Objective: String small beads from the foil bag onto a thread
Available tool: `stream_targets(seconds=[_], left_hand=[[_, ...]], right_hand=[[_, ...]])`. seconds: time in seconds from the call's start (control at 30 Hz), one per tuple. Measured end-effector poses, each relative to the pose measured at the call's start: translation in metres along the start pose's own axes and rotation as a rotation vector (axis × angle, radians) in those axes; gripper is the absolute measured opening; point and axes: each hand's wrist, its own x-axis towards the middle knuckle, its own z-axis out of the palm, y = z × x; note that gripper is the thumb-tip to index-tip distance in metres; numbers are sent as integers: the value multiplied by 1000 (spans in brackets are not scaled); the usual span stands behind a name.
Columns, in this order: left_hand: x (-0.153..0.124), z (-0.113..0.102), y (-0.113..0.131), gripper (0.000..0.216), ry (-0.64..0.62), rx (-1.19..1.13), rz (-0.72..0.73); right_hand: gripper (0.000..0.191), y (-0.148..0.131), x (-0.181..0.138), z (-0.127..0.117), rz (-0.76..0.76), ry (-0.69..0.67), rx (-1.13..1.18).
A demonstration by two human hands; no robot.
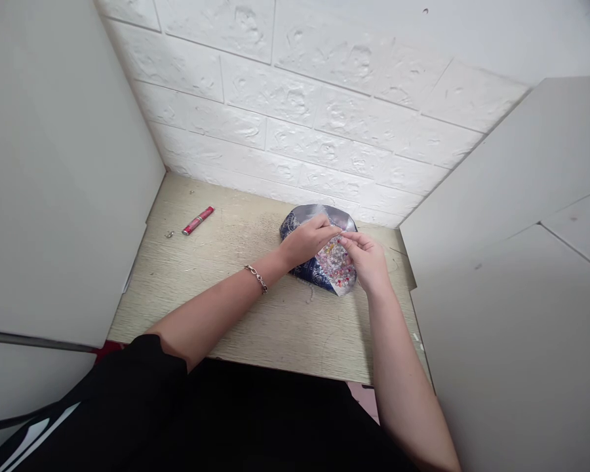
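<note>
An embossed white brick wall (324,98) backs a pale wood-grain desk (275,328). Near the desk's rear edge lies a crinkled blue bag (295,226) of tiny beads (335,262). Over it, the left hand (307,242) and right hand (368,259) meet, fingers pinched narrow on something too small to tell. A glossy red tube (198,220) lies well apart.

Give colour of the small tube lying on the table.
Red tube, seen in head view.

Our left hand (307,241) and right hand (368,259) cover much of the pouch (295,226); what they pinch we cannot tell. The beads (335,262) inside blur together. The speck (169,234) by the tube (197,221) is too small to name.
</note>
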Motion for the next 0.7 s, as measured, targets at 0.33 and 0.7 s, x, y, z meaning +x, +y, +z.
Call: stream_targets(seconds=[0.33,0.7], left_hand=[[0,-2,2,25,-21,10,-4],[0,-1,2,28,-30,21,13]], right_hand=[[28,-1,-1,0,10,-3,22],[28,-1,0,0,15,2,-7]])
